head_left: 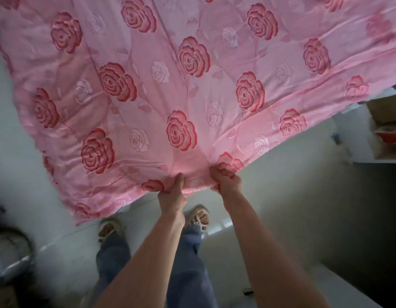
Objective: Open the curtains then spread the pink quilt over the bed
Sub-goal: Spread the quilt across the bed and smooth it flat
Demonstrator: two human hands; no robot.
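Observation:
The pink quilt (pixel 192 74), printed with red and pale roses, billows out flat in front of me and fills the upper two thirds of the view. My left hand (pixel 172 193) and my right hand (pixel 226 181) both grip its near edge close together, arms stretched forward. The quilt's near hem sags to the lower left, above the floor. The bed is hidden under the quilt. No curtains are in view.
My feet in sandals (pixel 198 216) stand on a pale tiled floor (pixel 270 196). A white shelf unit with a cardboard box (pixel 386 112) stands at the right. A dark round object (pixel 10 247) lies at the lower left.

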